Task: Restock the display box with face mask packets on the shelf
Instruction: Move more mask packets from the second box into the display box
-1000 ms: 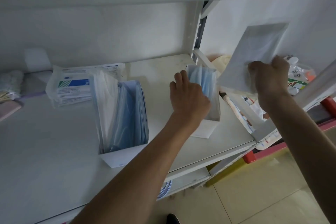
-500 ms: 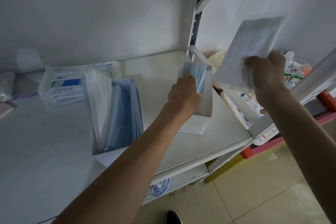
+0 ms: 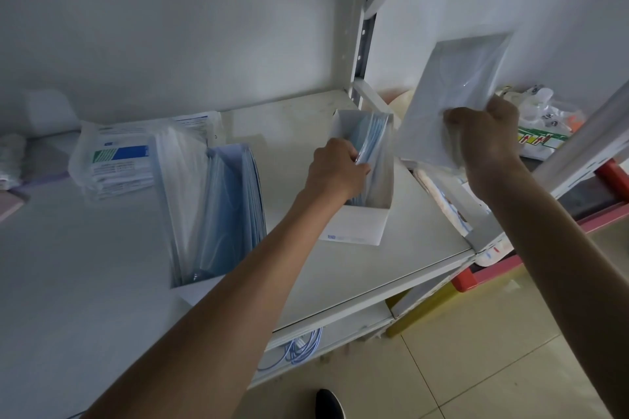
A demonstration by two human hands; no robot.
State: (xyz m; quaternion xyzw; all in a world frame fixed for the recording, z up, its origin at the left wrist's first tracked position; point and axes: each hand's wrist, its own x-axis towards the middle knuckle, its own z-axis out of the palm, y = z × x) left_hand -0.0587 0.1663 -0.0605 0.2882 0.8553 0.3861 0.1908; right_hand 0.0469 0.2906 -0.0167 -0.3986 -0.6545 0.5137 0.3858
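A small white display box (image 3: 357, 226) stands on the white shelf (image 3: 391, 265) near its right end, holding upright blue face mask packets (image 3: 372, 139). My left hand (image 3: 335, 170) reaches into the box and grips those packets with curled fingers. To the right and higher, my right hand (image 3: 483, 133) holds a clear packet with a white mask (image 3: 452, 92) upright by its lower edge, just right of the box. A larger open box of blue and white packets (image 3: 218, 207) stands left of my left arm.
A bagged pack with a blue and green label (image 3: 112, 160) lies at the back left. A perforated shelf post (image 3: 362, 34) rises behind the small box. Bags and goods (image 3: 541, 126) crowd the neighbouring shelf at right. Tiled floor and a shoe tip (image 3: 328, 403) show below.
My left hand has gone from resting on top of the small box to reaching inside and gripping the packets. My right hand keeps its packet raised in about the same place.
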